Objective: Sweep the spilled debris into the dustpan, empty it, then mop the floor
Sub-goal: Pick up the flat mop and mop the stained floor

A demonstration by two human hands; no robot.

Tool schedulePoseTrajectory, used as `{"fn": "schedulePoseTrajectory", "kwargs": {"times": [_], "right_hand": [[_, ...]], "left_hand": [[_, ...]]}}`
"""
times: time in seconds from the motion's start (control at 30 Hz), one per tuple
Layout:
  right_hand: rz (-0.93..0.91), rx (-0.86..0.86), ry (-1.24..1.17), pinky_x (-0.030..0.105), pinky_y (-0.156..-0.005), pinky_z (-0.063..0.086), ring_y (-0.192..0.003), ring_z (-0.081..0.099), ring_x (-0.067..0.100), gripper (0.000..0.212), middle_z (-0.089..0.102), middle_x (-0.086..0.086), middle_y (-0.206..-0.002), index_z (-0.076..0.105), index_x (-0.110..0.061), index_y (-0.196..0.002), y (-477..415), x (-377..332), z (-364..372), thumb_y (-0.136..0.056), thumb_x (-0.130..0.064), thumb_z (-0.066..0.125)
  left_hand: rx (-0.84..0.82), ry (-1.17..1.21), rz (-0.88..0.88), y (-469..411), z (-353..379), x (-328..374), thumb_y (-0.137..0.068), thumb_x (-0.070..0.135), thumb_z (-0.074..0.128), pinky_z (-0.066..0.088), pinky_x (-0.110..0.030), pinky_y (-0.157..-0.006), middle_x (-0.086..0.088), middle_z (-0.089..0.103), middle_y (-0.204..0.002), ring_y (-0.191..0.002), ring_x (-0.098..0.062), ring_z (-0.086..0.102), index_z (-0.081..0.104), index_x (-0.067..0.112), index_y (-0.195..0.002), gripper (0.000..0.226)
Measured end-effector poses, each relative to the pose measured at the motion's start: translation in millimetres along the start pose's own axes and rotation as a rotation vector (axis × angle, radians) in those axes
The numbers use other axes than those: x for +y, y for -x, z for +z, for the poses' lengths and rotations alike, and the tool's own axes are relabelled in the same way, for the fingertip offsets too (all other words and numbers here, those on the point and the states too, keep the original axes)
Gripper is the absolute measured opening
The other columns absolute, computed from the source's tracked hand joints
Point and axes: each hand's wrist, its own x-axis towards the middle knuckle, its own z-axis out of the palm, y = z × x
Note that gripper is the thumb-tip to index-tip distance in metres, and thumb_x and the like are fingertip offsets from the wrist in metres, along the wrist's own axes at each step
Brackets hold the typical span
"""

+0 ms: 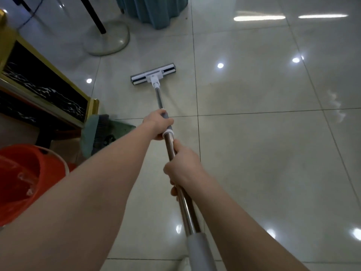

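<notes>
Floor (263,157) shines and seems wet in patches, so a forward step on it could end in a slip. Orange bucket (39,173) stands just beside the left arm; a wide pull back may knock it. Mop (159,98), a steel pole with flat grey-white head (153,75), rests on the tile near a round stand base (107,40), which a longer push would strike. Left hand (158,124) grasps the grey collar; right hand (183,169) clasps the pole behind it.

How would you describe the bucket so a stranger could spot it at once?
Start at the black-and-gold cabinet on the left. Nearer the camera than its corner stands the bucket. It alone is bright orange-red and round, unlike the teal dustpan beside it.
</notes>
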Motion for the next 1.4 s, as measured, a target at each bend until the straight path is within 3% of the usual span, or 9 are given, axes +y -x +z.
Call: {"fn": "schedulePoseTrajectory", "kwargs": {"times": [0.17, 0.37, 0.7, 0.8, 0.9, 1.07, 1.23, 1.33, 1.4], "right_hand": [[0.028, 0.013, 0.032, 0.027, -0.035, 0.048, -0.064, 0.061, 0.030, 0.071, 0.052, 0.013, -0.097, 0.028, -0.043, -0.141, 3.1, 14.4, 15.3, -0.089, 0.004, 0.041], [0.023, 0.041, 0.025, 0.025, -0.036, 0.047, -0.055, 0.059, 0.027, 0.052, 0.055, 0.014, -0.100, 0.043, -0.035, -0.128, 34.8, 26.1, -3.1, -0.089, 0.000, 0.041], [0.051, -0.027, 0.057, 0.021, -0.034, 0.043, -0.049, 0.055, 0.020, 0.033, 0.055, 0.011, -0.079, 0.050, -0.027, -0.116, 190.4, 92.2, -36.7, -0.090, -0.007, 0.051], [0.031, -0.057, 0.011, 0.020, -0.032, 0.042, -0.043, 0.053, 0.018, 0.038, 0.054, 0.010, -0.074, 0.053, -0.026, -0.123, 243.9, 118.1, -43.3, -0.090, -0.007, 0.052], [-0.021, -0.054, 0.008, 0.019, -0.033, 0.041, -0.033, 0.052, 0.017, 0.041, 0.054, 0.011, -0.077, 0.055, -0.026, -0.121, 291.1, 142.3, -48.4, -0.088, -0.004, 0.047], [-0.119, -0.121, 0.106, 0.020, -0.039, 0.044, -0.040, 0.056, 0.020, 0.044, 0.057, 0.011, -0.082, 0.057, -0.020, -0.119, 370.7, 179.3, -59.4, -0.083, 0.001, 0.044], [-0.144, -0.162, 0.120, 0.029, -0.056, 0.049, -0.052, 0.060, 0.025, 0.031, 0.059, 0.001, -0.077, 0.067, -0.010, -0.103, 441.0, 196.3, -70.6, -0.082, 0.001, 0.048], [-0.147, -0.139, 0.083, 0.038, -0.066, 0.059, -0.062, 0.069, 0.029, 0.021, 0.065, 0.006, -0.090, 0.067, -0.014, -0.091, 473.8, 200.3, -73.0, -0.083, -0.001, 0.052], [-0.184, -0.091, 0.084, 0.046, -0.076, 0.060, -0.070, 0.072, 0.031, 0.022, 0.068, 0.008, -0.086, 0.070, -0.019, -0.082, 493.3, 201.5, -74.9, -0.082, -0.002, 0.055]], "left_hand": [[-0.016, -0.009, -0.001, -1.0, 6.5, -24.3, -0.086, 0.023, 0.062, 0.056, -0.033, -0.055, -0.012, 0.055, -0.122, -0.096, -0.033, 0.065, 0.049, 0.038, -0.129, 0.048], [-0.050, 0.047, -0.007, 33.6, 18.5, -20.7, -0.085, 0.022, 0.062, 0.055, -0.034, -0.059, -0.014, 0.056, -0.121, -0.097, -0.034, 0.065, 0.046, 0.034, -0.131, 0.050], [-0.080, 0.077, -0.055, 199.6, 65.9, -52.6, -0.088, 0.025, 0.059, 0.049, -0.027, -0.049, -0.013, 0.058, -0.120, -0.085, -0.028, 0.061, 0.051, 0.032, -0.129, 0.042], [-0.078, 0.147, -0.063, 258.8, 81.7, -68.1, -0.089, 0.023, 0.058, 0.048, -0.027, -0.053, -0.009, 0.060, -0.110, -0.080, -0.024, 0.060, 0.055, 0.030, -0.120, 0.032], [-0.141, 0.216, -0.042, 326.8, 93.7, -73.7, -0.091, 0.016, 0.058, 0.047, -0.026, -0.056, -0.005, 0.058, -0.087, -0.067, -0.017, 0.057, 0.057, 0.022, -0.118, 0.027], [-0.216, 0.271, 0.036, 440.3, 114.0, -84.8, -0.087, 0.004, 0.063, 0.049, -0.025, -0.052, -0.005, 0.057, -0.080, -0.067, -0.017, 0.058, 0.061, 0.009, -0.108, 0.022], [-0.126, 0.198, 0.124, 521.4, 114.9, -90.2, -0.081, 0.011, 0.069, 0.052, -0.029, -0.071, -0.003, 0.065, -0.086, -0.082, -0.018, 0.062, 0.071, 0.005, -0.097, 0.017], [-0.151, 0.234, 0.171, 569.3, 108.9, -89.4, -0.082, 0.011, 0.070, 0.051, -0.025, -0.067, -0.004, 0.068, -0.084, -0.080, -0.017, 0.063, 0.072, 0.006, -0.093, 0.013], [-0.169, 0.293, 0.220, 598.2, 102.0, -88.2, -0.086, 0.008, 0.066, 0.052, -0.021, -0.064, -0.008, 0.067, -0.085, -0.075, -0.015, 0.064, 0.070, 0.003, -0.098, 0.014]]}}
